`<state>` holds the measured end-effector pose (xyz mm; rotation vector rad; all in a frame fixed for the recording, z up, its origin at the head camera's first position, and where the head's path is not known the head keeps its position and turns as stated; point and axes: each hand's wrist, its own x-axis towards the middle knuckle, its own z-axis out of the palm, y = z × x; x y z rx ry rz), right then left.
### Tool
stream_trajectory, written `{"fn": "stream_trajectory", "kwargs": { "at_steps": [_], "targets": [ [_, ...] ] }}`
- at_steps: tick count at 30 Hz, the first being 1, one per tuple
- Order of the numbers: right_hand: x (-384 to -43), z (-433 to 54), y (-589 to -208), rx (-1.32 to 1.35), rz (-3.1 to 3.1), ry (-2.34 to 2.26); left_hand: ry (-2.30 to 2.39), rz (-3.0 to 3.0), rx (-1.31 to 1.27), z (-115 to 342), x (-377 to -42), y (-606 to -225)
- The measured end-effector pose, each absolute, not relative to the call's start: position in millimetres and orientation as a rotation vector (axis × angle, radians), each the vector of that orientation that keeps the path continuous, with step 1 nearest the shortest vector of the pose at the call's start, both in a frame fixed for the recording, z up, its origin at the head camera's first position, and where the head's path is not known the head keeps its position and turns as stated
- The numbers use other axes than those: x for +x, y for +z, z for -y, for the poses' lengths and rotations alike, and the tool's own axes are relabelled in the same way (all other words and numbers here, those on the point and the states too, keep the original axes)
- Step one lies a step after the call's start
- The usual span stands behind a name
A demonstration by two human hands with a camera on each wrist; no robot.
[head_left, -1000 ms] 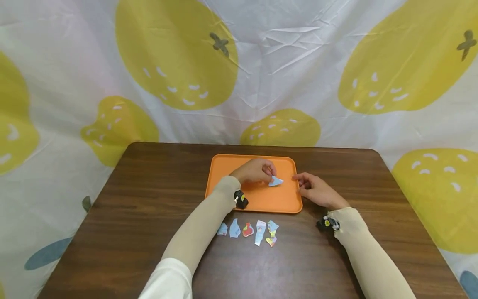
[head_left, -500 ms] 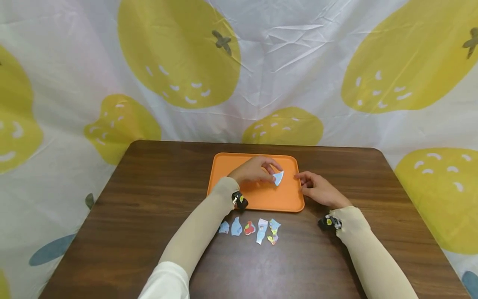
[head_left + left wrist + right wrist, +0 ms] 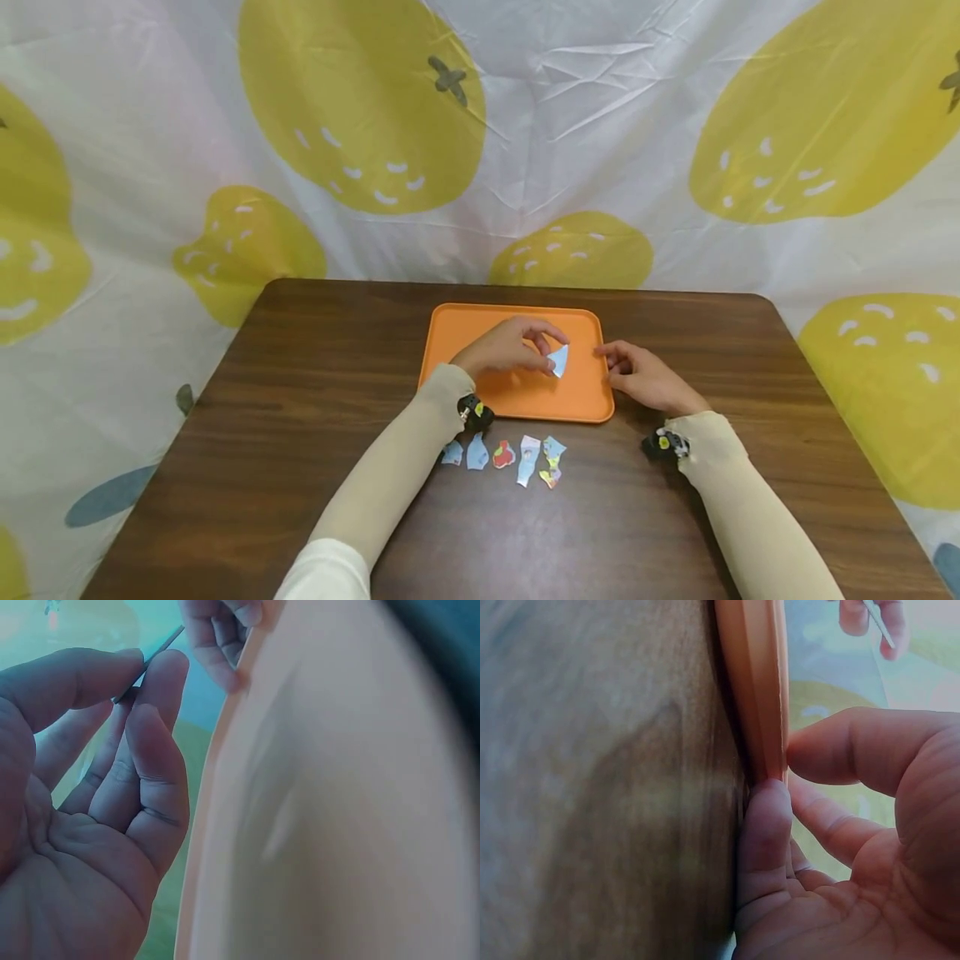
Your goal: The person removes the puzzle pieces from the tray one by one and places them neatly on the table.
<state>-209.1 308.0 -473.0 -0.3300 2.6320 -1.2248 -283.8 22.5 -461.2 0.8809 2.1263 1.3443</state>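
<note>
My left hand (image 3: pixel 510 345) is over the orange tray (image 3: pixel 510 402), pinching a small light-blue puzzle piece (image 3: pixel 558 360) between thumb and fingertips. The piece tapers at one corner and is tilted. In the left wrist view the thin piece (image 3: pixel 150 664) shows edge-on, raised above the tray's surface. At the tray's right side, my right hand (image 3: pixel 647 379) grips the rim. In the right wrist view one fingertip (image 3: pixel 817 750) lies on the rim's upper side and another (image 3: pixel 766 825) against its outer wall.
On the brown table (image 3: pixel 480 533), in front of the tray, lies a row of several irregular picture pieces, including a red one (image 3: pixel 503 455), a long pale-blue one (image 3: pixel 528 460) and a multicoloured one (image 3: pixel 552 461). A fruit-print cloth (image 3: pixel 517 167) hangs behind the table.
The left hand has turned the blue piece from pointing right to a steeper tilt, mostly in the first half second. The right hand stays at the tray's rim.
</note>
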Motion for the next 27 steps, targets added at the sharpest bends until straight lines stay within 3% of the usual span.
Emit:
{"fn": "stream_trajectory", "kwargs": {
  "at_steps": [27],
  "targets": [
    [-208.0,-307.4,-472.7,-0.344,-2.639,-1.226,1.378,-1.893,0.968,-14.1,-226.5,-450.9]
  ]
}}
